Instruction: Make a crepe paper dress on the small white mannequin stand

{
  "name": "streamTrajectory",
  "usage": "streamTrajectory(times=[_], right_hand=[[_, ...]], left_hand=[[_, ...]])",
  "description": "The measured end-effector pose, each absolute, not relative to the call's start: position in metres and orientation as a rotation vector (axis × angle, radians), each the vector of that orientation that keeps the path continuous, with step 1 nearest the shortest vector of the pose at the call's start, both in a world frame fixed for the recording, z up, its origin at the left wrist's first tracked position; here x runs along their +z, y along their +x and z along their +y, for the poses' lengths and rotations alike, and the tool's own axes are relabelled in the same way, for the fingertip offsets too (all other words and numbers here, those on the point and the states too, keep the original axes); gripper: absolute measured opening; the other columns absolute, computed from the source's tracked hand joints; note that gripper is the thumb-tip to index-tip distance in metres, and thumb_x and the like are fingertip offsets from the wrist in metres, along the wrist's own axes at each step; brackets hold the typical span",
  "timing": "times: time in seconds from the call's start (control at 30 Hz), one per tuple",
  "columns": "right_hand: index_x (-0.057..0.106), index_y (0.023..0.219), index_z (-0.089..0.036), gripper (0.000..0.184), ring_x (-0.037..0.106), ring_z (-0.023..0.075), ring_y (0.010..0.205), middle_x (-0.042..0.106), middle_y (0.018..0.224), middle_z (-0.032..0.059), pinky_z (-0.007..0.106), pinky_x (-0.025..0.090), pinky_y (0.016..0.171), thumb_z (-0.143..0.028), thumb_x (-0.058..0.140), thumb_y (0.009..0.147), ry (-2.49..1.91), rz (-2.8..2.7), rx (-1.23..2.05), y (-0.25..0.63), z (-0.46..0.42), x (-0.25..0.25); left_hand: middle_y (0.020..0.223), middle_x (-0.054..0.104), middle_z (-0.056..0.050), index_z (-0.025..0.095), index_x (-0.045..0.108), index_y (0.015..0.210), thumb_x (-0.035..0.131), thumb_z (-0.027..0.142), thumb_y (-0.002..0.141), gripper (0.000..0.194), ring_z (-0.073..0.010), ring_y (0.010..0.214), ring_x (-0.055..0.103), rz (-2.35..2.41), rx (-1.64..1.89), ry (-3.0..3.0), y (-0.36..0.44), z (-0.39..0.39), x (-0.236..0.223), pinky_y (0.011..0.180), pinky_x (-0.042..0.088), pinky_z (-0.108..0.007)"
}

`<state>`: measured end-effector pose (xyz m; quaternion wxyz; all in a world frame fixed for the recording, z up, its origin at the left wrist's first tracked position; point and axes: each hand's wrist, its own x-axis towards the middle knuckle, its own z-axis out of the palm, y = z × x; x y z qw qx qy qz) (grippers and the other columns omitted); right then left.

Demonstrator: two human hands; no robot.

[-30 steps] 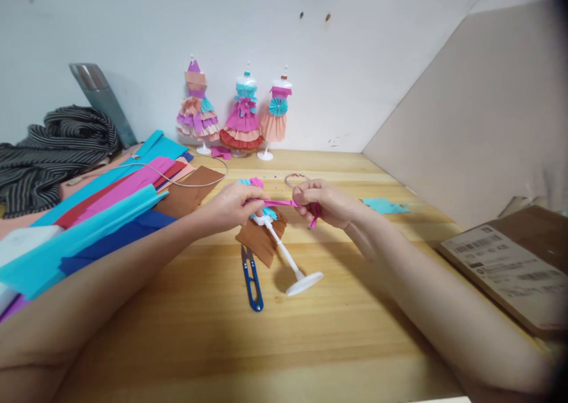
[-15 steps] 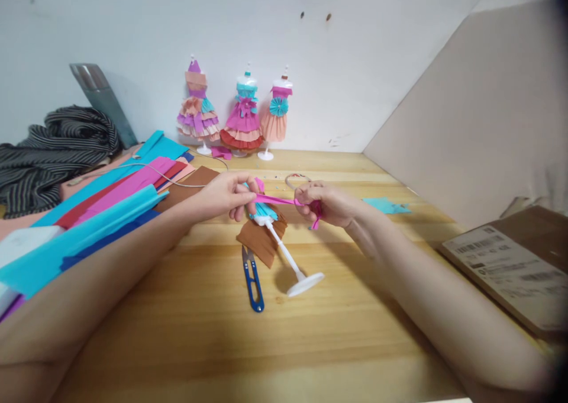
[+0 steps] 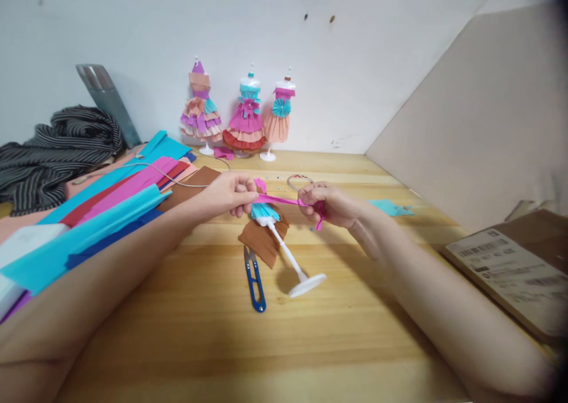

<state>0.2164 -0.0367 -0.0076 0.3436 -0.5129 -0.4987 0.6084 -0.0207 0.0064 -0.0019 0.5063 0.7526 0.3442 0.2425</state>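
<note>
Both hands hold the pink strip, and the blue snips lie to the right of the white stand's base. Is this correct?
Not entirely: in the head view, the blue snips lie to the left of the white stand's base, not the right. The left hand and right hand do both hold the pink strip.

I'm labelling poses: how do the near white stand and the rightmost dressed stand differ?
The near white stand lies tipped over; the rightmost dressed stand is upright. The near white stand shows turquoise material, while the rightmost dressed stand wears a peach skirt. Both have round white bases.
</note>
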Motion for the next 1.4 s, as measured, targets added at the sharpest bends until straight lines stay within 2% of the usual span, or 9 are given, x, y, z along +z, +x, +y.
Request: streamTrajectory(times=[0.17,0.33,0.5,0.67,0.93,1.07,1.13,1.27,1.4], right_hand=[[0.050,0.048,-0.016,0.011,0.043,0.0067,0.031,0.051,0.042,-0.0028,0.018,0.032,0.029,-0.020,0.060,0.051,-1.357,-1.277,1.600,0.2169,-0.0367,-0.0071],[0.050,0.046,-0.016,0.011,0.044,0.0065,0.031,0.052,0.041,-0.0023,0.017,0.031,0.029,-0.019,0.060,0.049,-1.339,-1.274,1.586,0.2181,-0.0353,-0.0079],[0.051,0.046,-0.016,0.011,0.044,0.0067,0.031,0.052,0.041,-0.0022,0.018,0.031,0.028,-0.019,0.061,0.050,-1.333,-1.291,1.601,0.2185,-0.0354,-0.0072],[0.052,0.044,-0.015,0.010,0.044,0.0060,0.031,0.051,0.041,-0.0023,0.016,0.032,0.028,-0.018,0.059,0.049,-1.317,-1.306,1.572,0.2174,-0.0368,-0.0064],[0.052,0.045,-0.014,0.010,0.045,0.0060,0.030,0.052,0.041,-0.0019,0.016,0.032,0.028,-0.018,0.060,0.049,-1.329,-1.291,1.581,0.2155,-0.0375,-0.0048],[0.054,0.047,-0.014,0.007,0.046,0.0063,0.031,0.053,0.041,-0.0015,0.016,0.033,0.028,-0.017,0.060,0.048,-1.323,-1.282,1.578,0.2163,-0.0369,-0.0047],[0.054,0.047,-0.014,0.007,0.046,0.0068,0.031,0.052,0.041,-0.0019,0.017,0.034,0.028,-0.018,0.060,0.049,-1.323,-1.291,1.587,0.2166,-0.0368,-0.0048],[0.052,0.046,-0.014,0.009,0.046,0.0066,0.031,0.052,0.041,-0.0020,0.016,0.034,0.027,-0.017,0.060,0.050,-1.316,-1.302,1.583,0.2166,-0.0369,-0.0042],[0.053,0.046,-0.014,0.008,0.045,0.0065,0.031,0.053,0.042,-0.0018,0.016,0.034,0.027,-0.017,0.060,0.050,-1.321,-1.305,1.593,0.2165,-0.0373,-0.0032]], left_hand=[[0.051,0.054,0.002,0.013,0.055,0.060,0.065,0.017,0.069,0.014,-0.0055,0.047,0.048,0.776,0.591,1.812,-0.0204,0.0075,-0.0042,0.047,0.037,-0.016],[0.043,0.044,0.006,0.015,0.052,0.065,0.064,0.019,0.071,0.014,-0.0022,0.034,0.032,0.828,0.525,1.641,-0.0209,0.0041,-0.0022,0.036,0.021,-0.015],[0.051,0.053,0.002,0.013,0.054,0.061,0.063,0.016,0.064,0.010,-0.0046,0.045,0.046,0.744,0.478,1.610,-0.0218,0.0055,-0.0039,0.044,0.034,-0.015],[0.045,0.049,0.006,0.014,0.060,0.069,0.061,0.014,0.062,0.007,-0.0034,0.037,0.035,0.827,0.448,1.717,-0.0238,0.0106,-0.0076,0.037,0.023,-0.015],[0.055,0.061,0.001,0.013,0.061,0.065,0.054,0.006,0.056,0.013,-0.0081,0.051,0.054,0.833,0.379,1.713,-0.0236,0.0110,-0.0059,0.052,0.044,-0.018],[0.075,0.069,-0.005,0.013,0.067,0.085,0.062,0.024,0.072,0.018,-0.0104,0.062,0.061,0.806,0.320,1.655,-0.0245,0.0069,-0.0027,0.057,0.048,-0.020],[0.077,0.070,-0.007,0.012,0.068,0.084,0.064,0.031,0.074,0.021,-0.0109,0.065,0.063,0.783,0.296,1.689,-0.0242,0.0067,-0.0036,0.058,0.049,-0.019],[0.065,0.069,-0.005,0.012,0.068,0.070,0.064,0.021,0.071,0.010,-0.0090,0.053,0.061,0.817,0.283,1.704,-0.0233,0.0097,-0.0093,0.053,0.050,-0.018],[0.065,0.071,-0.004,0.012,0.070,0.071,0.063,0.011,0.064,0.010,-0.0101,0.054,0.064,0.824,0.276,1.666,-0.0240,0.0126,-0.0111,0.054,0.052,-0.018]])
